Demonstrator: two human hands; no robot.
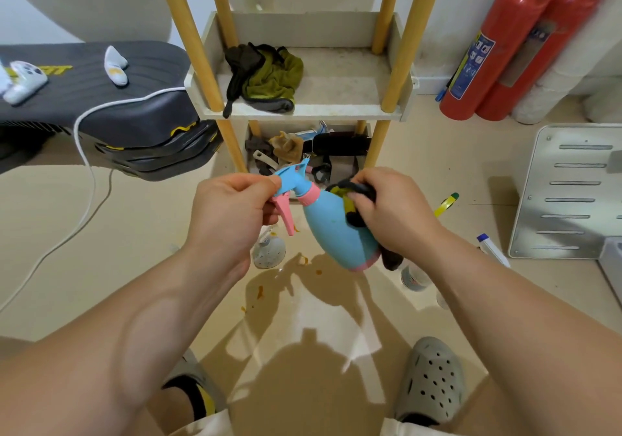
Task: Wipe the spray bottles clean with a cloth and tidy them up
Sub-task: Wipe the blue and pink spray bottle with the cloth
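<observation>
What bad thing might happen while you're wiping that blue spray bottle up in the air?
1. The left hand only pinches the blue spray bottle by its spray head while the right hand presses the cloth on it, so it might slip and drop onto the white bottle on the floor.
2. Fingers sit close to the pink trigger; a squeeze might squirt.
3. The floor looks shiny, maybe wet, near the shoes, so someone might slip.
</observation>
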